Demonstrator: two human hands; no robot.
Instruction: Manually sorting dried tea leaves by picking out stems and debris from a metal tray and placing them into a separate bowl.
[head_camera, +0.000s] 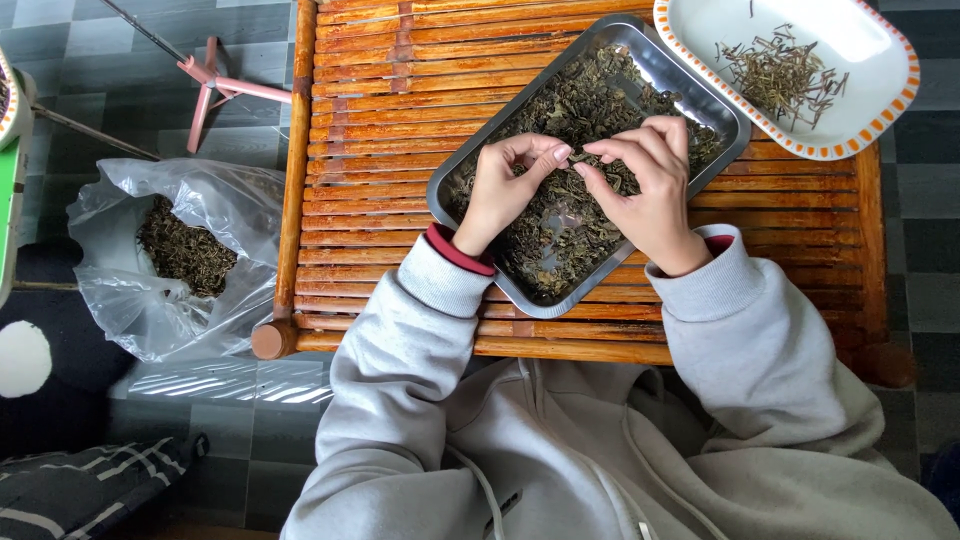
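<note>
A clear plastic bag (170, 260) (holding dark dried leaves) sits floor-left.

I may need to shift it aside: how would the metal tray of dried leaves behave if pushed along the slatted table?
The metal tray probably slides but may catch, since the slatted table is ribbed. It looks thin and shallow, so likely light. The loose dried leaves would probably shift or spill if it tilts; both hands, left hand and right hand, work above it.

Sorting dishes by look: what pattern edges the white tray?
Orange dashes around the white tray's rim, seen in the head view.
</note>
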